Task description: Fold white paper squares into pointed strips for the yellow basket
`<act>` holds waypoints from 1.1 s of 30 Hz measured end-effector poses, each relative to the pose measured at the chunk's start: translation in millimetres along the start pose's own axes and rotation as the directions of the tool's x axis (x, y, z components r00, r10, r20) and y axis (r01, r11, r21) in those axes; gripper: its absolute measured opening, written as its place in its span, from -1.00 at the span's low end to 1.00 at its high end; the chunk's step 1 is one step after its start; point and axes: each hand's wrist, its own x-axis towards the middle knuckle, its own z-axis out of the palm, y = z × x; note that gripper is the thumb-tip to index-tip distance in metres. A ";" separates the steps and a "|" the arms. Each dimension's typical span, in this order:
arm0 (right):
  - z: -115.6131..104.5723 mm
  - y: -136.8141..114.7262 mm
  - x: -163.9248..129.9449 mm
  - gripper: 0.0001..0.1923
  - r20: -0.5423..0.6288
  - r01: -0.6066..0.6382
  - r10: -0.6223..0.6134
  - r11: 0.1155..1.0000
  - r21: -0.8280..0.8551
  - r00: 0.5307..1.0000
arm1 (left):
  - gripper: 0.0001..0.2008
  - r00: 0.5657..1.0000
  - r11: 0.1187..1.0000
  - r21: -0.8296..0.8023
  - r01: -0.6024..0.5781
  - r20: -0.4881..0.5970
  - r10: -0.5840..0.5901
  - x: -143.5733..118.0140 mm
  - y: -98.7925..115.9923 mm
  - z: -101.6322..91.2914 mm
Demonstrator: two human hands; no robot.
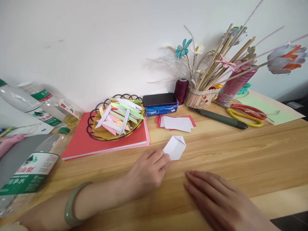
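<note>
A small white folded paper (175, 148) is held by its left edge in my left hand (152, 166), the fingers closed on it just over the wooden table. Its upper end shows folded corners. To the right and nearer to me, my right hand (214, 195) rests on the table with fingers stretched out side by side, apart from the paper and holding nothing. Beyond the folded paper lies a small stack of white paper slips (179, 124) on red ones. A yellow basket (96, 130) with a black looped rim holds many folded paper pieces in several colours.
Red paper sheets (79, 138) lie under the basket. Behind are a phone (159, 99) on a blue tissue pack (163, 110), a dark thread spool (181, 91) and a flower basket (198, 98). A green-handled tool (218, 118) and scissors (247, 117) lie right; plastic bottles (31, 173) left.
</note>
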 end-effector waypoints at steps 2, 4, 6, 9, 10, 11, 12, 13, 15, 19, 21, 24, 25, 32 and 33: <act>-1.5 -1.5 6.2 -0.59 -0.012 0.030 -0.030 0.998 0.057 0.999 | -0.73 1.000 1.000 -0.029 0.005 0.002 -0.005 1.2 -3.1 0.7; 0.9 1.7 10.9 -0.59 -0.026 -0.001 0.002 0.998 0.063 1.000 | -0.76 1.000 0.999 -0.051 0.011 0.002 -0.011 1.4 -5.0 1.3; 7.0 8.1 13.4 -0.59 -0.046 -0.082 0.081 0.997 -0.008 0.996 | -0.78 1.000 0.999 -0.053 -0.010 -0.006 0.010 0.6 -6.6 1.4; 14.9 15.0 14.9 -0.61 -0.087 -0.148 0.141 0.985 -0.084 0.986 | -0.76 0.998 0.997 -0.030 -0.070 -0.003 0.069 -0.8 -9.1 0.4; 15.1 14.6 15.5 -0.63 -0.107 -0.147 0.138 0.987 -0.072 0.985 | -0.75 0.997 0.997 -0.020 -0.072 0.003 0.072 -1.0 -9.7 0.1; 13.7 12.7 16.4 -0.66 -0.120 -0.136 0.129 0.990 -0.045 0.984 | -0.74 0.998 0.998 -0.009 -0.063 0.008 0.063 -1.1 -10.2 -0.2; 10.8 9.2 17.8 -0.68 -0.128 -0.115 0.113 0.993 -0.009 0.985 | -0.74 0.999 0.999 -0.001 -0.050 0.015 0.050 -1.0 -10.2 -0.3; 6.8 4.7 19.6 -0.69 -0.131 -0.090 0.093 0.996 0.028 0.987 | -0.75 0.999 0.999 0.001 -0.034 0.026 0.034 -0.8 -9.9 -0.3; -2.3 -5.2 24.3 -0.70 -0.106 -0.032 0.043 0.994 0.103 0.993 | -0.76 0.999 1.000 -0.022 -0.017 0.050 0.018 -0.1 -7.9 -0.2; -12.3 -13.9 32.0 -0.73 -0.127 -0.046 0.077 0.972 0.229 0.989 | -0.77 0.999 0.995 -0.097 -0.023 0.021 0.025 -0.1 -1.0 0.9; -9.9 -10.0 33.1 -0.74 -0.170 -0.176 0.226 0.947 0.268 0.959 | -0.76 0.999 0.994 -0.102 -0.032 -0.012 0.031 -1.1 1.6 2.0; 0.1 0.2 33.6 -0.76 -0.139 -0.435 0.464 0.879 0.192 0.875 | -0.77 0.995 0.993 -0.064 -0.094 -0.020 0.093 -2.5 2.4 3.5; 4.2 3.3 34.1 -0.76 -0.115 -0.490 0.508 0.859 0.151 0.854 | -0.77 0.993 0.992 -0.050 -0.118 -0.014 0.118 -2.6 1.8 3.7; 20.1 8.8 39.1 -0.81 -0.045 -0.528 0.544 0.828 0.189 0.838 | -0.78 0.988 0.988 -0.034 -0.148 0.041 0.149 0.7 -6.6 2.2; 19.7 8.3 38.6 -0.80 -0.048 -0.501 0.520 0.841 0.202 0.853 | -0.78 0.990 0.990 -0.030 -0.138 0.033 0.139 0.8 -7.1 2.4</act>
